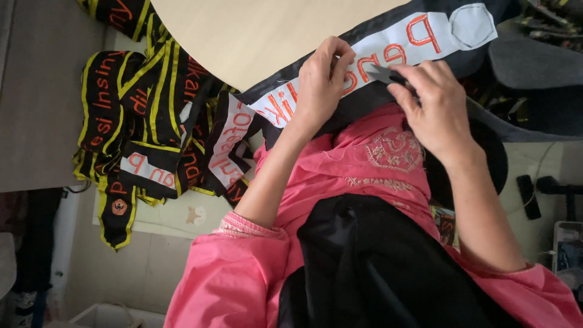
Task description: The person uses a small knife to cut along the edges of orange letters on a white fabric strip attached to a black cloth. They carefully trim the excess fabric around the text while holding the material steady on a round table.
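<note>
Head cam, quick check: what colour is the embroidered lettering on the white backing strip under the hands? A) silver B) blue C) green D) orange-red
D: the white backing strip on the black fabric sash carries orange-red stitched letters, with the left hand pressing it down and the right hand beside it.

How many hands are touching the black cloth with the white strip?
2. The left hand presses on the white backing strip of the black cloth; the right hand pinches the strip's lower edge beside it. No other hands show.
</note>
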